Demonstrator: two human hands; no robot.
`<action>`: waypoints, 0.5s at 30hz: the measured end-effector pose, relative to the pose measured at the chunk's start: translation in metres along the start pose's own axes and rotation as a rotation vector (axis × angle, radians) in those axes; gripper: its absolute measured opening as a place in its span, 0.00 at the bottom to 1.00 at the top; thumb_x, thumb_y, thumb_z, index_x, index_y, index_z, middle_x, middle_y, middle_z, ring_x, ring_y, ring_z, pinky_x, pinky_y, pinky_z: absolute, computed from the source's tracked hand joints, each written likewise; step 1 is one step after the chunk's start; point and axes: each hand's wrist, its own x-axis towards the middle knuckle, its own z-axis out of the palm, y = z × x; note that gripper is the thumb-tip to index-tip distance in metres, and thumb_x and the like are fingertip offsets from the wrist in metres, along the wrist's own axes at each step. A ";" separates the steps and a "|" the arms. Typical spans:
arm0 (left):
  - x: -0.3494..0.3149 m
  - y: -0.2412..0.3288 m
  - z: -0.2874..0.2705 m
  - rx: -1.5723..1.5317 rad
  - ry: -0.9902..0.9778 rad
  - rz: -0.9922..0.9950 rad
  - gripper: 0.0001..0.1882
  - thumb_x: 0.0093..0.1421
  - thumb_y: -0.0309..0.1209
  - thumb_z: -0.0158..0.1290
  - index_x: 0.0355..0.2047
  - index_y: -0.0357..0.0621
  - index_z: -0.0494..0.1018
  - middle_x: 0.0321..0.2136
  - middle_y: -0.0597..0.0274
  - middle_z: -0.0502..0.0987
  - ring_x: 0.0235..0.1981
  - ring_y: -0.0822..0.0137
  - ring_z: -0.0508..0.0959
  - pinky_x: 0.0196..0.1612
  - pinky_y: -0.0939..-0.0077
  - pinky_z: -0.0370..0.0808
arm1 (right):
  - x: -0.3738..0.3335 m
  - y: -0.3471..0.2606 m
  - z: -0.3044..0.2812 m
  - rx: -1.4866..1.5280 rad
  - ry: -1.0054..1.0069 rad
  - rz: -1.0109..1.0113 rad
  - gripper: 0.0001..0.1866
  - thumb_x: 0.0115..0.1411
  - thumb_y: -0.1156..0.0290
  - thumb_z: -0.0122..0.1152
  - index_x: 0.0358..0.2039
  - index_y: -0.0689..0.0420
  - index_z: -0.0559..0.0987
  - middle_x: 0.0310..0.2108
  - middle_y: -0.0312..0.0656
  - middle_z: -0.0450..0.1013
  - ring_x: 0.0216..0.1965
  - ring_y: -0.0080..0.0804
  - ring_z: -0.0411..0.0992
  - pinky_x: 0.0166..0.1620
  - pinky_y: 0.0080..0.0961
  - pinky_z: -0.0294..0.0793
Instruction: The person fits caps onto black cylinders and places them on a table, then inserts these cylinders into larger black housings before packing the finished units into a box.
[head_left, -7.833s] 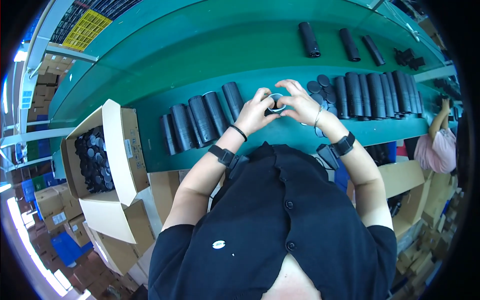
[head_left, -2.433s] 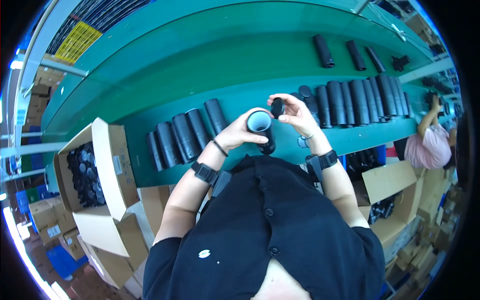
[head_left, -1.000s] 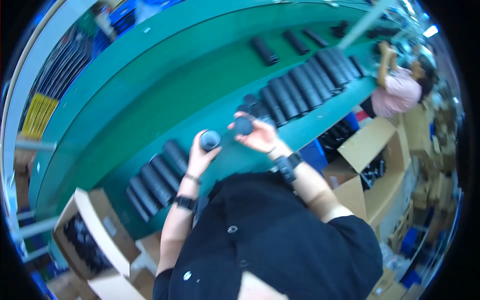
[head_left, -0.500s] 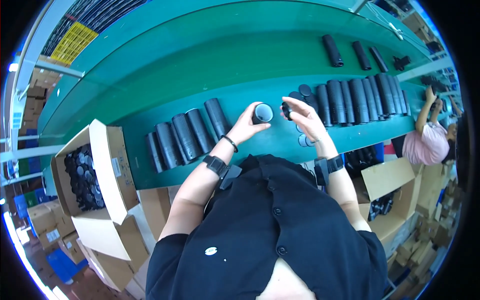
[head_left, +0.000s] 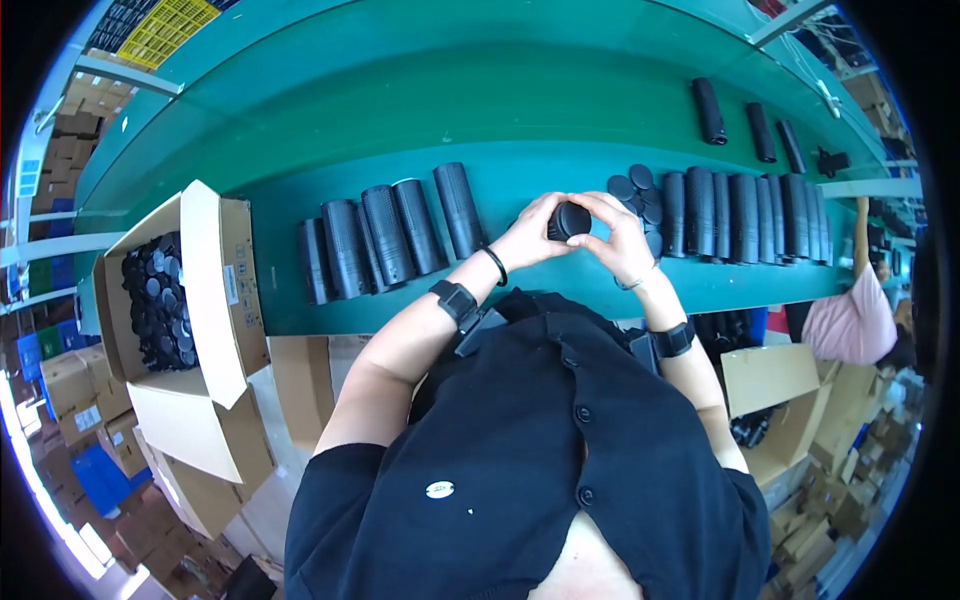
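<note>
My left hand [head_left: 527, 238] and my right hand [head_left: 619, 240] meet over the green table [head_left: 420, 110] and together hold one black cylinder [head_left: 571, 219], its round end facing up. The fingers of both hands wrap its rim. Just right of my hands lies a small pile of black round caps [head_left: 632, 195]. A row of finished black cylinders [head_left: 745, 215] lies beyond that, and another group of black cylinders [head_left: 385, 232] lies to my left.
An open cardboard box [head_left: 205, 290] full of black round caps [head_left: 158, 300] stands at my left. More cardboard boxes [head_left: 775, 400] sit under the table at right. Several black tubes [head_left: 708, 110] lie further back. Another person's arm [head_left: 862, 230] reaches the table at far right.
My right hand has come back from the cap pile to the cylinder held by my left hand, and both hands now close around its top end.
</note>
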 end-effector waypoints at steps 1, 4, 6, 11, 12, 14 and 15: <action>-0.001 -0.001 0.001 -0.004 0.006 -0.005 0.38 0.42 0.36 0.66 0.53 0.42 0.62 0.48 0.49 0.67 0.51 0.48 0.69 0.54 0.60 0.67 | -0.001 -0.002 0.000 -0.001 0.012 0.010 0.30 0.41 0.76 0.70 0.49 0.59 0.74 0.47 0.49 0.71 0.50 0.46 0.70 0.52 0.33 0.70; -0.003 0.001 0.003 0.000 0.001 -0.052 0.38 0.42 0.37 0.66 0.53 0.44 0.61 0.48 0.49 0.67 0.51 0.47 0.68 0.54 0.57 0.65 | -0.002 -0.001 0.001 -0.019 0.026 0.010 0.29 0.41 0.76 0.70 0.48 0.59 0.75 0.46 0.49 0.71 0.49 0.46 0.71 0.52 0.33 0.70; -0.004 0.004 0.000 0.001 -0.021 -0.060 0.39 0.42 0.39 0.65 0.54 0.46 0.60 0.49 0.48 0.67 0.53 0.47 0.66 0.56 0.55 0.63 | -0.002 0.000 0.002 -0.036 0.030 0.002 0.28 0.41 0.76 0.70 0.47 0.59 0.75 0.46 0.49 0.71 0.48 0.46 0.71 0.52 0.33 0.71; -0.009 0.003 -0.004 -0.061 -0.042 -0.059 0.39 0.48 0.48 0.62 0.55 0.45 0.60 0.50 0.48 0.66 0.54 0.48 0.63 0.57 0.56 0.62 | -0.004 0.002 0.005 -0.110 0.028 -0.001 0.28 0.42 0.79 0.67 0.48 0.59 0.76 0.47 0.49 0.71 0.49 0.45 0.70 0.51 0.33 0.71; -0.009 0.004 -0.003 -0.033 -0.041 -0.086 0.39 0.50 0.51 0.60 0.56 0.45 0.60 0.50 0.48 0.66 0.55 0.48 0.63 0.57 0.56 0.61 | -0.004 0.002 0.005 -0.109 0.027 -0.001 0.28 0.42 0.79 0.67 0.48 0.59 0.76 0.47 0.49 0.71 0.49 0.45 0.70 0.51 0.33 0.71; -0.009 0.005 -0.001 -0.027 -0.042 -0.088 0.38 0.52 0.53 0.58 0.55 0.44 0.60 0.49 0.48 0.66 0.54 0.48 0.63 0.57 0.57 0.61 | -0.004 0.000 0.006 -0.186 0.020 -0.015 0.27 0.42 0.80 0.66 0.47 0.59 0.76 0.46 0.48 0.71 0.49 0.45 0.70 0.51 0.33 0.71; -0.008 0.005 -0.001 -0.021 -0.046 -0.087 0.37 0.54 0.54 0.56 0.55 0.43 0.61 0.49 0.48 0.66 0.54 0.48 0.64 0.57 0.57 0.61 | -0.004 -0.001 0.005 -0.186 0.021 -0.013 0.27 0.42 0.80 0.66 0.47 0.59 0.76 0.46 0.48 0.71 0.49 0.45 0.70 0.51 0.33 0.71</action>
